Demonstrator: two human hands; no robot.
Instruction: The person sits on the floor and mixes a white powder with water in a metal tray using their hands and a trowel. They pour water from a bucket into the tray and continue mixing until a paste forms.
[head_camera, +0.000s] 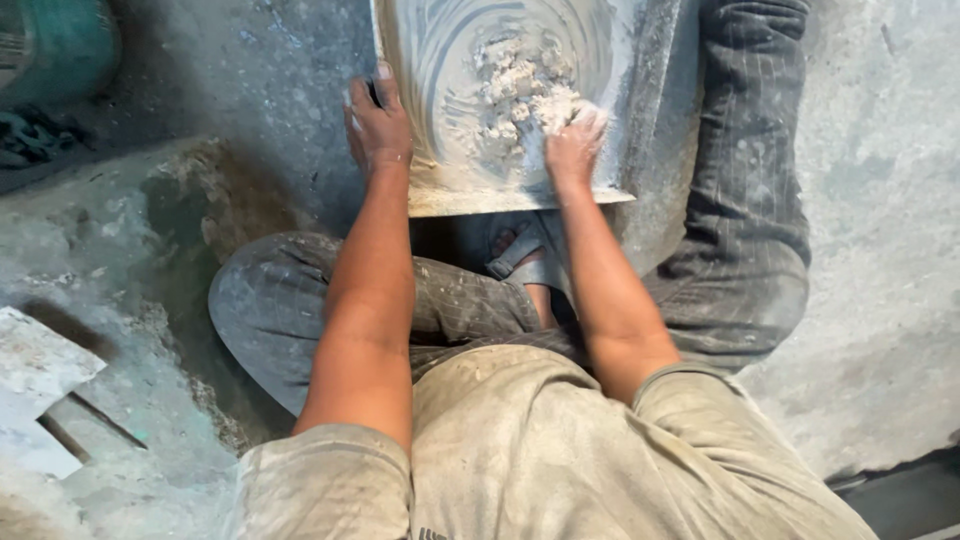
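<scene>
A flat metal pan (440, 190) lies on the floor in front of me, smeared with pale grey paste in round streaks. A crumbly lump of whitish putty (515, 85) sits in its middle. My left hand (378, 125) grips the pan's left edge, thumb over the rim. My right hand (573, 140) is pressed into the putty, fingers buried in the lumps and coated in it. I am crouched, with my knees on either side of the pan.
The floor (880, 200) is rough, dusty concrete. A teal container (60, 45) stands at the top left. A broken pale slab (40, 370) lies at the left. My sandalled foot (520, 250) rests just below the pan's near edge.
</scene>
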